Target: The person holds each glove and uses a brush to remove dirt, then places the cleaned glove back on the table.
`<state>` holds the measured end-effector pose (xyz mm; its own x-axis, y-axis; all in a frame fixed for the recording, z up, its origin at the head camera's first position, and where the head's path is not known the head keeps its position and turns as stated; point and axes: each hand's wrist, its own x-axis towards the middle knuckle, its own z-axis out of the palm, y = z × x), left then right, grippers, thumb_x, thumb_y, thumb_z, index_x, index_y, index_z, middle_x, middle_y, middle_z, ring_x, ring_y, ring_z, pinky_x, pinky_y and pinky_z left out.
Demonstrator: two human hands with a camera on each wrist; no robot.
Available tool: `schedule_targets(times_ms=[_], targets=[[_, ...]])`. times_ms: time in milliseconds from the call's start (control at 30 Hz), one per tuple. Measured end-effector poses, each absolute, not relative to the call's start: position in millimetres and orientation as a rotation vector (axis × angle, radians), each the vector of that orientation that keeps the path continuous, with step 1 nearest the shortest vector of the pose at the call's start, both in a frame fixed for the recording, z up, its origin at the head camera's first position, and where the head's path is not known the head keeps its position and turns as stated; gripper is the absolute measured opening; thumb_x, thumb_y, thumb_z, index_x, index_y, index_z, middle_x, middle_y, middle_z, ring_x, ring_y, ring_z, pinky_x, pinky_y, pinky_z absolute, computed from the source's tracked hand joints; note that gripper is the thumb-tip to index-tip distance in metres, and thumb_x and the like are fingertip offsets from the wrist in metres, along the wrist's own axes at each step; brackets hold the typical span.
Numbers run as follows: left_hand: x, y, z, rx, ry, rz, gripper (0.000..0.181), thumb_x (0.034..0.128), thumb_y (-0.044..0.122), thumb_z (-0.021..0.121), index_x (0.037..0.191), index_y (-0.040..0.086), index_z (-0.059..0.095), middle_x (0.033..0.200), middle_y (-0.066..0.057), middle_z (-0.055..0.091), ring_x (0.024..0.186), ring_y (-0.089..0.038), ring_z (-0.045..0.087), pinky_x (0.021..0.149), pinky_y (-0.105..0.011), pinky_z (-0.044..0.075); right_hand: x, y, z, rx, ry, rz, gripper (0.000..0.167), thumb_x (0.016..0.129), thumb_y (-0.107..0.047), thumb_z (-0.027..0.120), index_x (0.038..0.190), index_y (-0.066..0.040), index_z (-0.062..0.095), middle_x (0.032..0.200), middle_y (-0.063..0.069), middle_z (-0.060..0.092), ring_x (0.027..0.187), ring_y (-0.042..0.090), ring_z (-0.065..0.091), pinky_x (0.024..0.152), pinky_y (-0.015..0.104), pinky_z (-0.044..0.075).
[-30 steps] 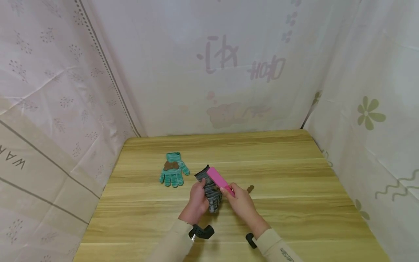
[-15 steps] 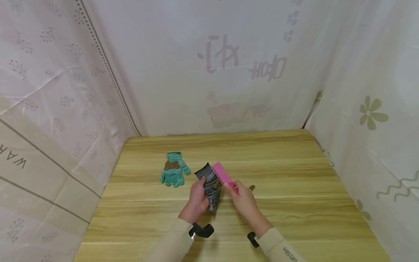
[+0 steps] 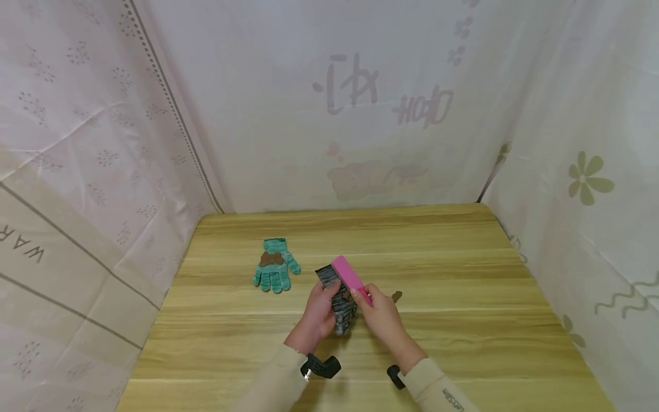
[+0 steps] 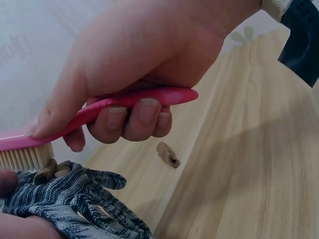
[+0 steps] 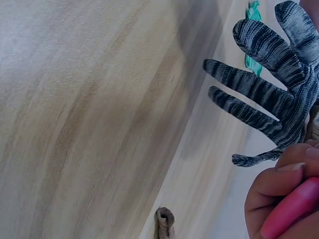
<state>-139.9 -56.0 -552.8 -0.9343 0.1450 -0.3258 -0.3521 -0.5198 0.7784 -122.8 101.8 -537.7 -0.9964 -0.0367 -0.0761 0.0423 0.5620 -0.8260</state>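
My left hand (image 3: 317, 313) grips a grey-and-black striped knit glove (image 3: 342, 318) near its cuff, thumb on top, the glove's fingers hanging toward me. With curled fingers my right hand (image 3: 382, 313) holds a pink brush (image 3: 347, 272) by its handle, thumb pressed along its back. In the left wrist view the pale bristles (image 4: 27, 158) come down at the glove, beside a brown, curled piece (image 4: 46, 174) on it. The glove's fingers (image 5: 249, 79) spread out in the right wrist view; its cuff is hidden there.
A green knit glove (image 3: 275, 278) lies flat on the wooden table (image 3: 453, 257) at the back left, with a brown bone-shaped piece (image 3: 271, 259) on it. A small rolled brown piece (image 4: 168, 155) rests on the table beyond my right hand. Patterned cloth (image 3: 257, 114) surrounds the table.
The brush first lifted slightly off the glove, uncovering the brown piece, then came back against it. My left hand has shifted a little right, tilting the glove. The green glove stays put.
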Motion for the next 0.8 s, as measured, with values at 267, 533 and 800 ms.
schedule_targets(times_ms=[267,533,800], targets=[[-140.9,-54.6,-550.0,-0.358,1.37,2.515,0.041,0.1106,0.019,0.041,0.149,0.004,0.036,0.122,-0.003,0.061,0.107,-0.01,0.064,0.093,-0.029,0.054,-120.6,105.4,-537.6,-0.016,2.692,-1.429,0.039,0.1,-0.053,0.056,0.101,-0.014,0.061,0.069,-0.002,0.048,0.061,0.014,0.043,0.054,0.027,0.034],[-144.8,-58.5,-550.9,-0.413,1.306,2.569,0.04,0.1104,0.016,0.04,0.148,0.005,0.036,0.124,-0.003,0.062,0.108,-0.011,0.065,0.094,-0.031,0.055,-117.8,106.4,-541.5,-0.016,2.681,-1.417,0.028,0.102,-0.044,0.059,0.101,-0.016,0.06,0.069,-0.002,0.048,0.061,0.014,0.043,0.055,0.026,0.035],[-145.5,-61.1,-547.3,-0.42,1.31,2.571,0.039,0.1108,0.018,0.039,0.147,0.004,0.036,0.12,-0.002,0.062,0.106,-0.011,0.065,0.095,-0.031,0.054,-115.8,110.6,-542.9,-0.007,2.642,-1.459,0.031,0.102,-0.047,0.057,0.101,-0.016,0.059,0.07,-0.001,0.046,0.061,0.014,0.041,0.054,0.026,0.034]])
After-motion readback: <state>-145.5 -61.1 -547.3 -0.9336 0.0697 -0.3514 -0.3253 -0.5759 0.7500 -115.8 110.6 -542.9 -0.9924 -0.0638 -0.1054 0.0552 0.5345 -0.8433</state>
